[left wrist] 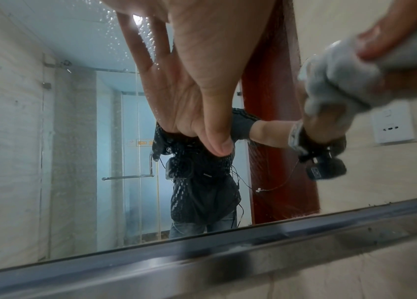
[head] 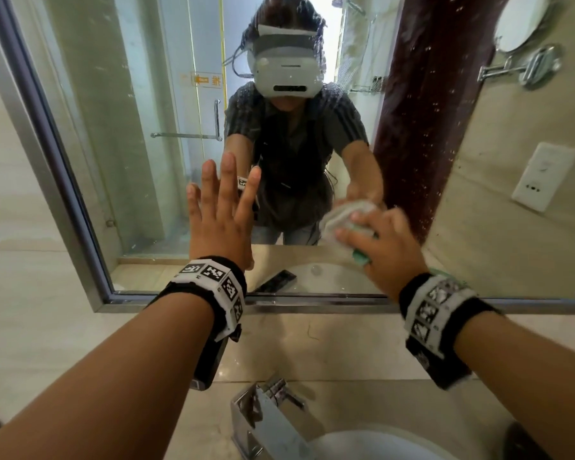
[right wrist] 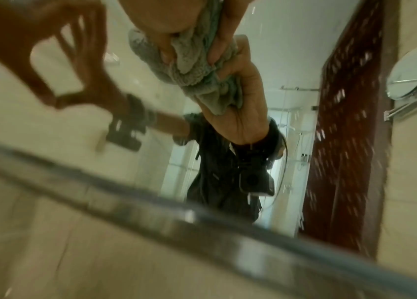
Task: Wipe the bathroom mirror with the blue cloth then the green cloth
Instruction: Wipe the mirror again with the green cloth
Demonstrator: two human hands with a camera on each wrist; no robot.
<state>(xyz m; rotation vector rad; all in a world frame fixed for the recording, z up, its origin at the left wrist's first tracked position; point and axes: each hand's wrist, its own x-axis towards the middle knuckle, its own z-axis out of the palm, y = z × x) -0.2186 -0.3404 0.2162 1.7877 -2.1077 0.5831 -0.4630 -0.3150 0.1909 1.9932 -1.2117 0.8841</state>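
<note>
The bathroom mirror [head: 146, 127] fills the wall in front of me, speckled with droplets towards its right side. My left hand [head: 219, 207] lies flat on the glass with its fingers straight and spread; the left wrist view shows this left hand [left wrist: 189, 81] against its own reflection. My right hand [head: 382, 250] grips a bunched pale green cloth [head: 344, 222] and presses it to the lower glass, right of the left hand. In the right wrist view the green cloth [right wrist: 189, 68] is crumpled under the right hand [right wrist: 161, 18]. No blue cloth is in view.
A metal frame [head: 80, 227] edges the mirror. Below me are a chrome tap [head: 266, 413] and a white basin [head: 362, 443] set in the stone counter. On the right wall are a socket plate [head: 541, 177] and a round swing-arm mirror [head: 521, 24].
</note>
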